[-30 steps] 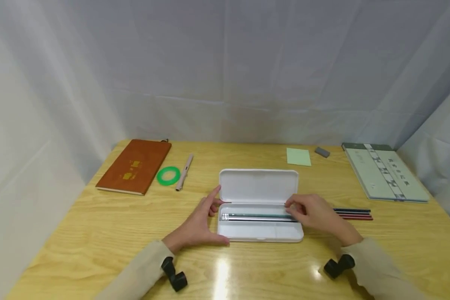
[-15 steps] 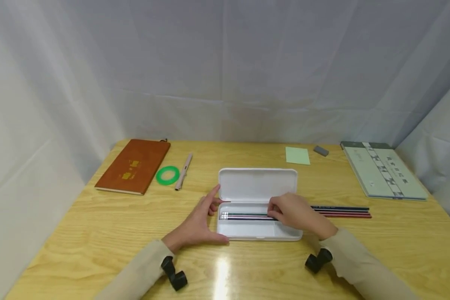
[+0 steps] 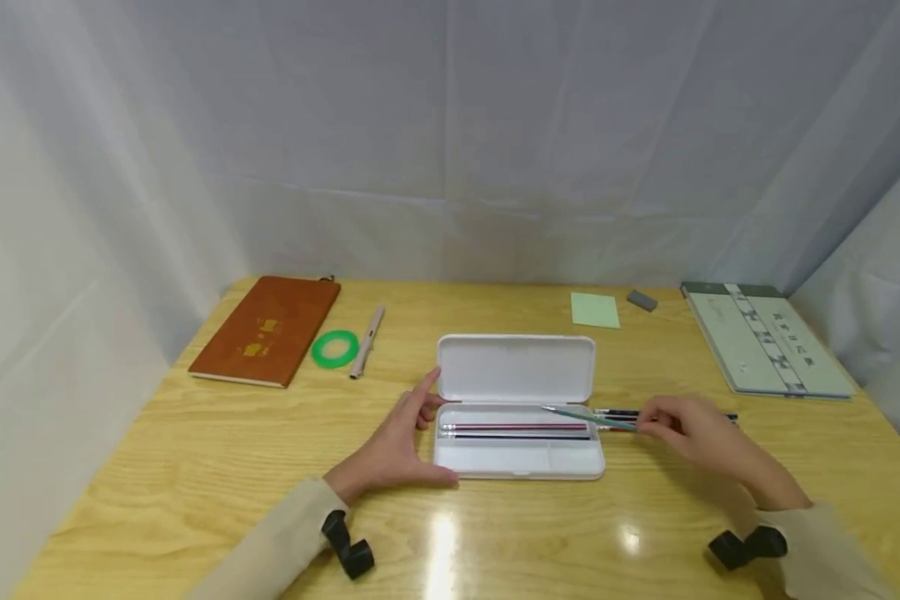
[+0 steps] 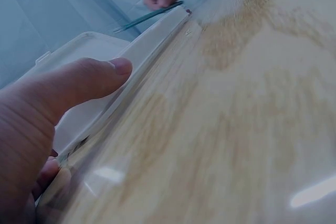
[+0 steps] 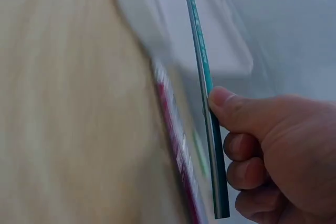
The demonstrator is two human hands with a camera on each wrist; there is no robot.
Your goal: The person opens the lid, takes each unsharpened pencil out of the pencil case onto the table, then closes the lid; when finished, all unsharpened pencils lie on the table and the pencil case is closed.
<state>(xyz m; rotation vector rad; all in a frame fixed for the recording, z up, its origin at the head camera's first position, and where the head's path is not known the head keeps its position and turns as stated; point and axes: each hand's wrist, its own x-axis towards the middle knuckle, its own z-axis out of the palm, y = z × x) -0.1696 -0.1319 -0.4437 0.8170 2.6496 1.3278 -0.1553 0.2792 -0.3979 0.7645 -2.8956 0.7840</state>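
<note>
Left hand (image 3: pixel 397 446) of mine rests flat, fingers relaxed, against the left end of the open white pencil case (image 3: pixel 517 462), which holds two pencils (image 3: pixel 516 430). Right hand (image 3: pixel 693 433) pinches a teal pencil (image 3: pixel 588 414) just right of the case, above loose pencils (image 3: pixel 622 412) on the table (image 3: pixel 195 467).

Teal pencil (image 3: pixel 589 414), tilted over open case (image 3: pixel 517 408)
</note>
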